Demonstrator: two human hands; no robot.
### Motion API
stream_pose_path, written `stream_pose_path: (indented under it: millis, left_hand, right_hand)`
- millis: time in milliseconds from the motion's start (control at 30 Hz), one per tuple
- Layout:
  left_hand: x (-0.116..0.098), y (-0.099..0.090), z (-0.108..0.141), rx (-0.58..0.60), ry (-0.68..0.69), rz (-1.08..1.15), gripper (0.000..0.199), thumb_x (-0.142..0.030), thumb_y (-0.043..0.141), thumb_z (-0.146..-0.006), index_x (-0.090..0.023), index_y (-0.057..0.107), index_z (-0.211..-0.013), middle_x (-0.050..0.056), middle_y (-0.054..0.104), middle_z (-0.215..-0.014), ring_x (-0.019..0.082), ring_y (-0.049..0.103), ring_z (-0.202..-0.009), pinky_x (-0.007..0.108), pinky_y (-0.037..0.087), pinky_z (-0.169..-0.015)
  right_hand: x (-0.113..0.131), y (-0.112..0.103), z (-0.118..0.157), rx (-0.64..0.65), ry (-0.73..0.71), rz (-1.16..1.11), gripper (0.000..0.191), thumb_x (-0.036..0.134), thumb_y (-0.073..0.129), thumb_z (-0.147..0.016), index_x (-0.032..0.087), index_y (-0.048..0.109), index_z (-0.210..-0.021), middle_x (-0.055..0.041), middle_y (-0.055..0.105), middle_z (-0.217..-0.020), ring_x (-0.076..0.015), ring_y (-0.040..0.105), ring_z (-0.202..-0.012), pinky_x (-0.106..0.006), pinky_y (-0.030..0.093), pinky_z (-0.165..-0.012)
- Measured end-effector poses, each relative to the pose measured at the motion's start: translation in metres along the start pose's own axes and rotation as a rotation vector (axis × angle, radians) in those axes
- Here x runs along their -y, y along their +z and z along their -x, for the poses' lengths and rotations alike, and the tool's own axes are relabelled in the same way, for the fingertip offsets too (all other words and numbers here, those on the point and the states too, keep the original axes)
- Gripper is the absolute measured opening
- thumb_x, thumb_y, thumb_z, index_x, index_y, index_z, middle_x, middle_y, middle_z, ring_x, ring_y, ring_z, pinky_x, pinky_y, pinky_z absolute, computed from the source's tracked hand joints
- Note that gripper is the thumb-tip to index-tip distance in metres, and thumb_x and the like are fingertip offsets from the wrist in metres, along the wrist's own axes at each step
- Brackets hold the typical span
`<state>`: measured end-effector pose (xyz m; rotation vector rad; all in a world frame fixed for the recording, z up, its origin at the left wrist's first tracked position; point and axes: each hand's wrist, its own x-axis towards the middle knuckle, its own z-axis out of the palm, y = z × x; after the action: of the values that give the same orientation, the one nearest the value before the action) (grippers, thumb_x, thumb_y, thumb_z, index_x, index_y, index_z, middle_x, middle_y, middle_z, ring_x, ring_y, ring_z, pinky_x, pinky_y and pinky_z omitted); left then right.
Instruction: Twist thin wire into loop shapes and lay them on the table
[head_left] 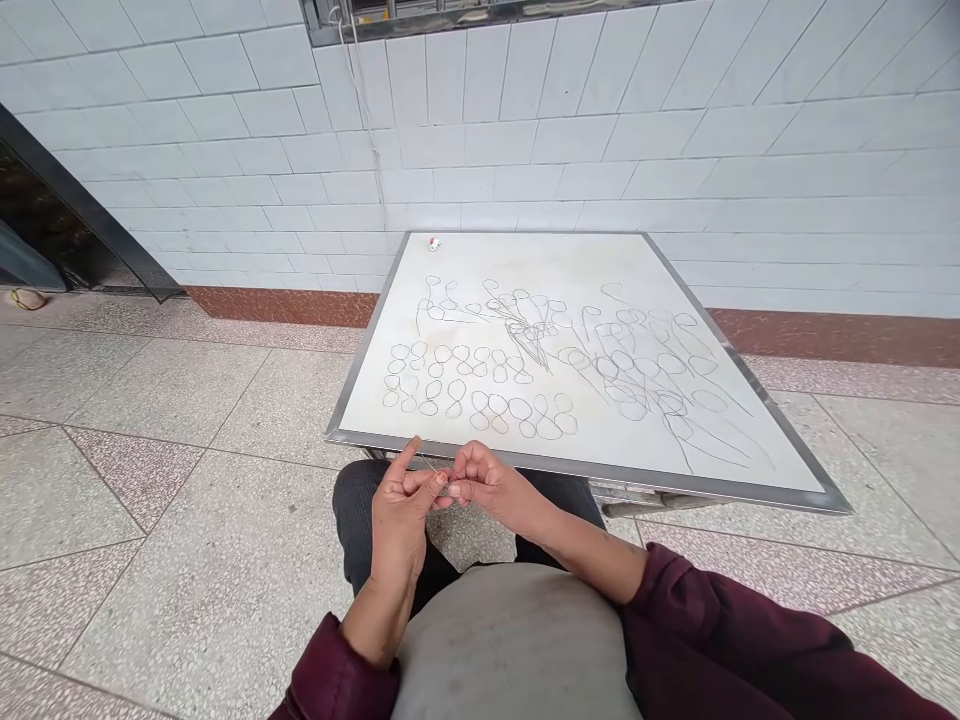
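Just in front of the table's near edge, over my lap, my left hand (pixel 401 510) and my right hand (pixel 491 482) meet at the fingertips. Between them runs a thin wire (pixel 427 462), pinched by both thumbs and fingers. My left index finger stretches up along its free end; the rest of the wire is hidden by the fingers. On the white table (pixel 600 478) lie several wire figure-eights (pixel 455 398) in rows at the near left. Behind them is a tangled bunch of looped wires (pixel 529 330). More long wires with looped ends (pixel 664 405) spread over the right side.
A small white and red object (pixel 434 244) sits at the table's far left corner. The table has a grey metal rim and stands close to a white tiled wall (pixel 495 160). A slipper-like object (pixel 27 298) lies on the floor by a dark doorway at left.
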<state>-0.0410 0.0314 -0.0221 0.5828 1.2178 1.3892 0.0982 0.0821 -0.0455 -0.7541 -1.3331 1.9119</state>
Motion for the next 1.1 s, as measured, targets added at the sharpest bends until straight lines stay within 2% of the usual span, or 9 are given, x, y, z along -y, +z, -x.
stream_pose_path:
  millis: [200, 300, 400, 533, 700, 867, 1000, 1100]
  left_hand:
    - [-0.002, 0.001, 0.001, 0.039, 0.005, -0.01, 0.071, -0.026, 0.078, -0.071, -0.014, 0.048, -0.135, 0.001, 0.073, -0.074, 0.011, 0.065, -0.067, 0.026, 0.053, -0.069]
    - [0.001, 0.001, 0.002, 0.027, 0.066, 0.009, 0.071, -0.025, 0.076, -0.072, -0.016, 0.047, -0.136, -0.002, 0.071, -0.07, 0.011, 0.064, -0.065, 0.026, 0.052, -0.07]
    - [0.004, 0.001, 0.002, 0.024, 0.12, 0.013, 0.069, -0.025, 0.074, -0.074, -0.018, 0.046, -0.137, -0.004, 0.07, -0.069, 0.01, 0.062, -0.065, 0.026, 0.051, -0.075]
    - [0.006, 0.001, 0.003, 0.007, 0.209, -0.117, 0.067, -0.026, 0.07, -0.078, -0.021, 0.043, -0.139, -0.005, 0.069, -0.069, 0.009, 0.061, -0.066, 0.026, 0.05, -0.078]
    - [0.006, 0.0, 0.008, -0.074, 0.388, -0.449, 0.064, -0.028, 0.065, -0.082, -0.024, 0.04, -0.142, -0.003, 0.072, -0.079, 0.012, 0.064, -0.077, 0.026, 0.051, -0.08]
    - [0.014, -0.005, 0.005, -0.098, 0.645, -0.794, 0.056, -0.026, 0.057, -0.088, -0.024, 0.04, -0.141, 0.0, 0.074, -0.083, 0.014, 0.067, -0.076, 0.025, 0.054, -0.068]
    - [0.021, -0.01, 0.0, -0.081, 0.868, -0.942, 0.053, -0.019, 0.055, -0.089, -0.023, 0.042, -0.14, -0.001, 0.074, -0.081, 0.013, 0.067, -0.071, 0.025, 0.054, -0.07]
    - [0.022, -0.011, -0.002, -0.077, 0.925, -0.966, 0.052, -0.018, 0.055, -0.089, -0.023, 0.042, -0.139, -0.001, 0.073, -0.081, 0.013, 0.067, -0.071, 0.025, 0.054, -0.069]
  right_hand:
    - [-0.005, -0.002, -0.002, -0.022, 0.0, -0.026, 0.035, 0.04, 0.072, -0.077, 0.022, 0.044, -0.084, 0.0062, 0.058, -0.069, -0.009, 0.05, -0.059, -0.026, 0.04, -0.061]
    - [-0.005, -0.001, -0.001, 0.013, -0.029, -0.009, 0.032, 0.036, 0.071, -0.079, 0.023, 0.047, -0.095, 0.0042, 0.062, -0.077, -0.0116, 0.059, -0.07, -0.029, 0.044, -0.07]
    - [-0.001, 0.002, 0.003, 0.045, -0.06, 0.05, 0.029, 0.034, 0.067, -0.083, 0.023, 0.049, -0.103, 0.0016, 0.063, -0.085, -0.0146, 0.063, -0.083, -0.035, 0.046, -0.081]
    - [0.007, 0.004, 0.007, -0.01, -0.089, 0.228, 0.021, 0.039, 0.054, -0.091, 0.024, 0.053, -0.105, -0.001, 0.059, -0.089, -0.0143, 0.059, -0.081, -0.033, 0.047, -0.076]
    - [0.011, 0.005, 0.007, -0.105, -0.094, 0.324, 0.017, 0.036, 0.062, -0.085, 0.024, 0.06, -0.096, -0.0019, 0.058, -0.091, -0.0154, 0.054, -0.084, -0.031, 0.047, -0.074]
    - [0.015, 0.009, 0.002, -0.162, -0.05, 0.219, 0.016, 0.032, 0.069, -0.077, 0.021, 0.061, -0.085, -0.0012, 0.06, -0.086, -0.0154, 0.057, -0.083, -0.031, 0.047, -0.073]
    - [0.019, 0.011, 0.002, -0.164, -0.046, 0.185, 0.017, 0.034, 0.07, -0.075, 0.02, 0.061, -0.079, 0.0001, 0.059, -0.078, -0.0137, 0.054, -0.073, -0.029, 0.047, -0.066]
    - [0.019, 0.011, 0.002, -0.171, -0.073, 0.215, 0.015, 0.035, 0.068, -0.077, 0.021, 0.062, -0.078, -0.0002, 0.056, -0.079, -0.0137, 0.054, -0.071, -0.029, 0.048, -0.062]
